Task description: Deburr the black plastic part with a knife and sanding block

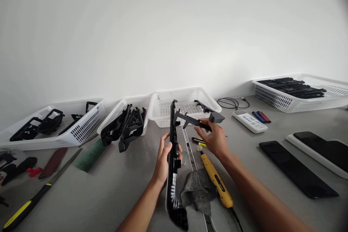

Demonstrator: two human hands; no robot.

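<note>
My left hand (163,159) is wrapped round a long black plastic trim part (172,174), held upright on its edge in front of me. In my right hand (214,136) is a dark caliper (190,119), its jaws at the upper end of the trim part; whether they touch it I cannot tell. Below my right hand lies a yellow rotary tool (217,181) with a cord. A grey cloth (198,188) rests beside the tool, and a yellow-and-black cutter (199,141) lies partly behind my right hand.
White baskets with black parts stand at the left (89,123), centre left (148,116), centre (163,116) and right (288,105). A file (40,192) and green sheet (91,156) lie left. A white meter (250,121), black phone (297,168) and cable (230,103) lie right.
</note>
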